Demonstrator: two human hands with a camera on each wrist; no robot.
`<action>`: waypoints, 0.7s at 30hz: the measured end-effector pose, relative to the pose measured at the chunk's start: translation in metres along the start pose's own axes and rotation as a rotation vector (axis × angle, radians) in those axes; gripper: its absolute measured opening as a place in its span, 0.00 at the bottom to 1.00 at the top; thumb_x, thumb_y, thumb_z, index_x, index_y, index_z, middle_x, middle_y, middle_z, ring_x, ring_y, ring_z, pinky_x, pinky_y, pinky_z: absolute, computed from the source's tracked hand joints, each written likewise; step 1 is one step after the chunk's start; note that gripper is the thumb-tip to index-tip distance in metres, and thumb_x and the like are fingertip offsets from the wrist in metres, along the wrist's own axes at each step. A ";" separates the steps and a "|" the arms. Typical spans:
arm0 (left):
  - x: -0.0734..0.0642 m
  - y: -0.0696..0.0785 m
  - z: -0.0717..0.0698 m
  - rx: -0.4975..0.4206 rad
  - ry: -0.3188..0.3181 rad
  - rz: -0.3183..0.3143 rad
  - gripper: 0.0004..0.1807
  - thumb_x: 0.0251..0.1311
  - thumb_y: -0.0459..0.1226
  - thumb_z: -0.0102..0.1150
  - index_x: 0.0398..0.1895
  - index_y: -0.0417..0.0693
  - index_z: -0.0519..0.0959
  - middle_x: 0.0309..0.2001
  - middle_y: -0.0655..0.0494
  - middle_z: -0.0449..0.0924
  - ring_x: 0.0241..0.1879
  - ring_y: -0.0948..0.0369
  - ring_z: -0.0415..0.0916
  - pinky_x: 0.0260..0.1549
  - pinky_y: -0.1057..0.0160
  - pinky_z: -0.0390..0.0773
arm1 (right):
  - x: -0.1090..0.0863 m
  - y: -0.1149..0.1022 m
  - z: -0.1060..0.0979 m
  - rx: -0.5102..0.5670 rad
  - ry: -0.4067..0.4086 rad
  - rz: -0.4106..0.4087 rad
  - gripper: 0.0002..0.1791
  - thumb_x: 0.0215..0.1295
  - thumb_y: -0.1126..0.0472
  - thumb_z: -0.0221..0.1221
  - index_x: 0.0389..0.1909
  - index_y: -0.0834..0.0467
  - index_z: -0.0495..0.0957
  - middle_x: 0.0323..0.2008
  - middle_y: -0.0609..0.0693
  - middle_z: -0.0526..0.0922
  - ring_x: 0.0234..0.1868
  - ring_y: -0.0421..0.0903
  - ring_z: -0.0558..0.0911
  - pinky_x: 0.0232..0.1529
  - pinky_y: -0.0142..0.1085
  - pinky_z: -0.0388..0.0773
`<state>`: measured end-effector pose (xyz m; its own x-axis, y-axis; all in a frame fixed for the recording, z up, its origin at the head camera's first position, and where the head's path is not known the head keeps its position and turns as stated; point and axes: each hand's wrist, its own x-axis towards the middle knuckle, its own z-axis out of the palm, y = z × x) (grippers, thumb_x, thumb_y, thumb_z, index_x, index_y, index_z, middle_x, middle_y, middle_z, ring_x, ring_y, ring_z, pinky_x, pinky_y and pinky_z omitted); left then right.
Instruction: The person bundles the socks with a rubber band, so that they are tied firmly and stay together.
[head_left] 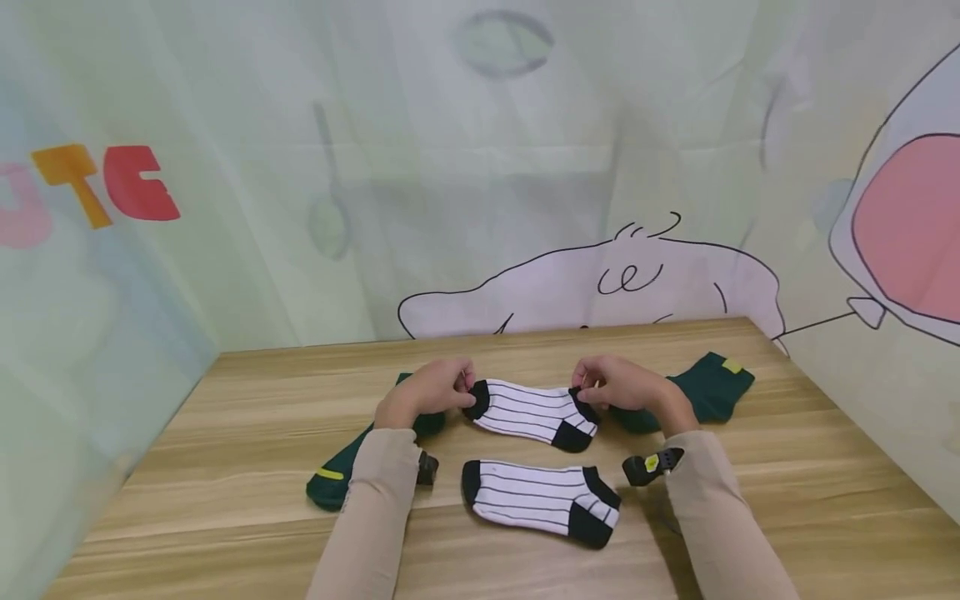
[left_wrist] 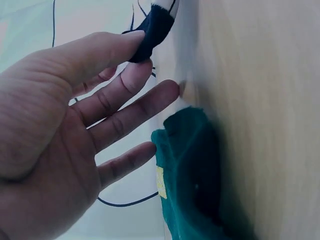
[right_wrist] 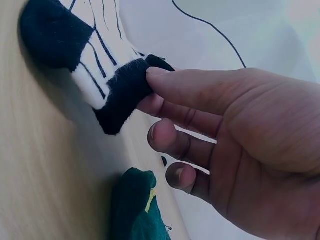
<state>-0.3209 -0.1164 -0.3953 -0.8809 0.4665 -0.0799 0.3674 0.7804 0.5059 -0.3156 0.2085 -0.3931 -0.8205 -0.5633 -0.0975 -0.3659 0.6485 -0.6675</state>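
A white sock with thin black stripes (head_left: 525, 410) stretches between both hands at the middle of the table. My left hand (head_left: 435, 390) pinches its black toe (left_wrist: 154, 31) between thumb and index finger, the other fingers spread loosely. At the opposite end, my right hand (head_left: 622, 385) pinches the black cuff (right_wrist: 125, 92) with thumb and forefinger. The black heel (head_left: 572, 437) points toward me. Nearer to me lies a matching striped sock (head_left: 528, 498), flat, its toe to the left and its heel to the right.
One dark green sock (head_left: 337, 467) with a yellow mark lies left, partly hidden under the left arm. Another green sock (head_left: 712, 392) lies behind the right hand. The wooden table (head_left: 225, 467) ends at a printed curtain (head_left: 262, 275) along the back.
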 end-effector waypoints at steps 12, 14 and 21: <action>-0.003 -0.003 -0.005 -0.034 -0.032 0.013 0.16 0.64 0.35 0.65 0.54 0.43 0.79 0.34 0.55 0.78 0.35 0.59 0.74 0.41 0.60 0.74 | -0.001 -0.003 -0.002 0.004 0.007 0.000 0.09 0.70 0.67 0.60 0.48 0.62 0.78 0.33 0.50 0.79 0.29 0.45 0.75 0.33 0.38 0.75; -0.004 -0.002 -0.006 -0.033 -0.037 0.017 0.15 0.64 0.35 0.65 0.54 0.45 0.80 0.35 0.55 0.79 0.36 0.59 0.74 0.42 0.59 0.75 | -0.002 -0.005 -0.003 0.003 0.006 0.002 0.09 0.69 0.67 0.60 0.48 0.62 0.78 0.33 0.50 0.79 0.29 0.45 0.75 0.33 0.39 0.75; -0.009 0.002 -0.010 -0.059 -0.034 0.026 0.10 0.67 0.35 0.61 0.50 0.49 0.81 0.37 0.54 0.81 0.37 0.58 0.75 0.45 0.56 0.76 | -0.003 -0.006 -0.005 -0.009 0.006 -0.005 0.10 0.70 0.67 0.60 0.50 0.63 0.79 0.35 0.50 0.80 0.31 0.45 0.76 0.35 0.39 0.75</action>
<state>-0.3158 -0.1234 -0.3852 -0.8601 0.5013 -0.0950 0.3710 0.7422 0.5581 -0.3135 0.2089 -0.3851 -0.8212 -0.5635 -0.0901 -0.3736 0.6503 -0.6614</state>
